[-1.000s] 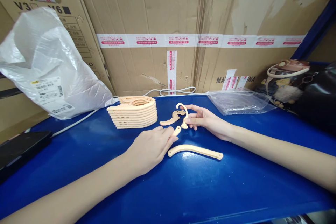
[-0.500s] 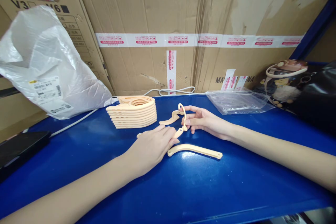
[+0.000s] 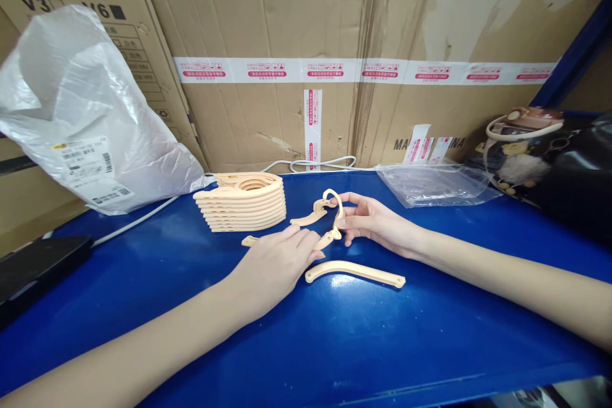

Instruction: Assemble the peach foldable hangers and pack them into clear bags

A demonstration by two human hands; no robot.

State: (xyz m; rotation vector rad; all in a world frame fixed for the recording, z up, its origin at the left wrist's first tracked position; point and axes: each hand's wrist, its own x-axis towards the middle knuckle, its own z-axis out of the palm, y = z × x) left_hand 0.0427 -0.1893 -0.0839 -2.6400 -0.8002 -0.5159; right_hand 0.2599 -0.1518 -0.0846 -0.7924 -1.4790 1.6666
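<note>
My left hand (image 3: 277, 268) is closed over a cream plastic hanger arm (image 3: 248, 241), whose two ends stick out on either side of the fingers. Between thumb and fingers, my right hand (image 3: 370, 220) pinches a cream hanger hook (image 3: 341, 207). The hook's base meets the right end of the held arm; whether they are joined I cannot tell. Behind the hook another cream hanger piece (image 3: 308, 218) lies on the blue table, its right end close to my right fingers. A curved loose hanger arm (image 3: 356, 271) rests in front of my hands.
A stack of folded cream hangers (image 3: 241, 210) stands behind my left hand. A white plastic parcel bag (image 3: 95, 134) leans at the left, near a black device (image 3: 43, 271). Clear plastic bags (image 3: 430, 185) and a dark bag (image 3: 581, 172) lie right. Cardboard (image 3: 277, 25) walls the back.
The hook has turned slightly, and its loop looks rounder. My left hand has shifted a little, so more of the held arm's left end shows. The loose arm has stayed put.
</note>
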